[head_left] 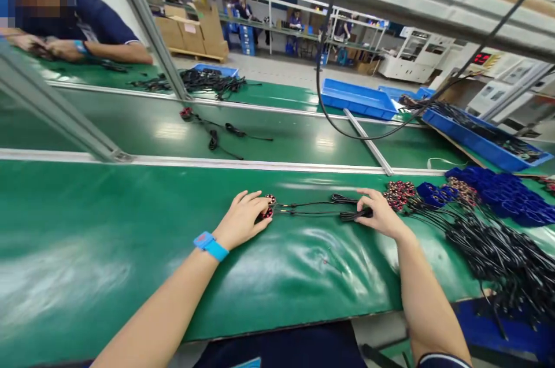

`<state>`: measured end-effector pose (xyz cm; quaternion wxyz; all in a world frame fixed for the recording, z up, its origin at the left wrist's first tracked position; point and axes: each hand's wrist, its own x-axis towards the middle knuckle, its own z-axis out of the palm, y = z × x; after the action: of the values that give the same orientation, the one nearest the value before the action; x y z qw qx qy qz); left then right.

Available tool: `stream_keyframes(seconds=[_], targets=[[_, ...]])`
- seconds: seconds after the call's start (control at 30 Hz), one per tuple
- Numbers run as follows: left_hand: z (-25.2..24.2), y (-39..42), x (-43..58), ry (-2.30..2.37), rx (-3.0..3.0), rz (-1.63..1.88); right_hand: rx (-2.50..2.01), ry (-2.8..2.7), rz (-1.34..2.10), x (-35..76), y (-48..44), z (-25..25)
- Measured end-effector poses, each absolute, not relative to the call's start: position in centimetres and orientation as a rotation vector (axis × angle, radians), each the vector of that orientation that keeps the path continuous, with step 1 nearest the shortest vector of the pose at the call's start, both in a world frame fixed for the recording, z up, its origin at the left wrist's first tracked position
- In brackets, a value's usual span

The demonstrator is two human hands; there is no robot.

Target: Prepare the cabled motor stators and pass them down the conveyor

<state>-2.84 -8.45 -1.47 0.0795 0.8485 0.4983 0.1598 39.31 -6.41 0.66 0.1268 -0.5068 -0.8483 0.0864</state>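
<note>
On the green mat, my left hand (pixel 245 219) has its thumb and fingertips on two small round red-and-black parts (pixel 269 200), partly hidden by the fingers. Two thin black cables (pixel 310 204) run side by side from these parts to the right. Each ends in a folded, tied bundle, and the farther bundle (pixel 343 199) lies just beyond my fingers. My right hand (pixel 378 212) pinches the nearer cable bundle (pixel 350 216) between thumb and fingers. A blue band (pixel 211 245) is around my left wrist.
Right of my right hand lie a pile of round red parts (pixel 399 193), blue pieces (pixel 507 194) and a heap of black cables (pixel 498 252). A metal rail (pixel 260 165) crosses behind. More cables (pixel 212 137) lie past it. Blue trays (pixel 358 101) stand farther back; a co-worker (pixel 102 27) sits at far left.
</note>
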Motion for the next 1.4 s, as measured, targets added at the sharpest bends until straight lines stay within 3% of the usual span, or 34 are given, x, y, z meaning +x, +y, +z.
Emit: stream_keyframes(seconds=[0.17,1.4], targets=[[-1.7,-8.8,-3.8,1.458,2.513,0.475,-1.444,-2.429,0.634,40.0,-7.0,1.4],[-0.4,-11.7,-3.8,1.182,2.644,0.243,-1.672,-2.454,0.413,43.6,-7.1,0.6]])
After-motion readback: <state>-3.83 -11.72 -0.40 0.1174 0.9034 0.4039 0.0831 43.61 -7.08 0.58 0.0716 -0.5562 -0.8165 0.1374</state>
